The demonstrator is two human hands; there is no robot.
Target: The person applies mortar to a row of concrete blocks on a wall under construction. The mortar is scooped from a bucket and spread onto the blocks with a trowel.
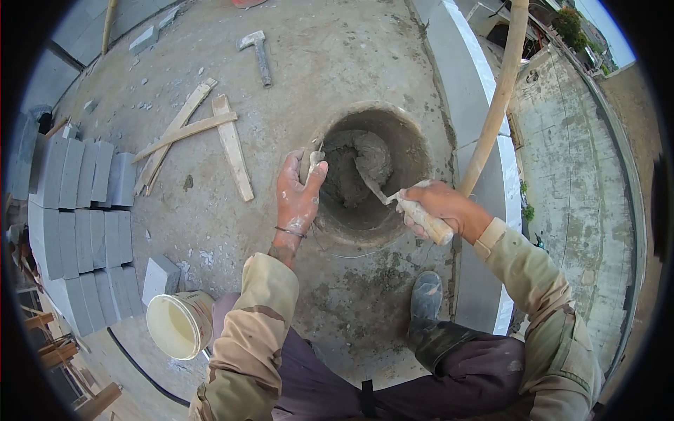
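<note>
Concrete rooftop slab, seen from above.

A round, mortar-crusted grey bucket (pixel 358 238) sits on the slab directly ahead of the person's knees, near the white-edged grey parapet (pixel 484 112) on the right. Inside it is a mound of wet grey mortar (pixel 354 165), heaped toward the far side.

Left hand (pixel 298 193): smeared with mortar, fingers and thumb closed over the bucket's left rim in a firm grip. A thin band circles the wrist.

Right hand (pixel 442 207): a fist wrapped around the pale wooden handle of a steel-bladed trowel (pixel 434 226), at the bucket's right rim. The blade angles down and left into the bucket, its tip in the mortar.

A long pale wooden pole (pixel 495 105) rises from just behind the right hand and crosses the parapet. Cannot tell whether it touches the hand.

A grey, mortar-dusted boot (pixel 426 298) is planted on the slab just below the bucket's right side.

A white plastic pail (pixel 179 324) lies by the left knee, its open mouth toward the camera. Rows of grey paving blocks (pixel 77 210) are stacked at far left, with one single block just beside the pail. Pale wooden slats (pixel 189 130) lie crossed on the slab left of the bucket. A steel-headed hammer (pixel 258 52) lies farther off, well apart from both hands.
</note>
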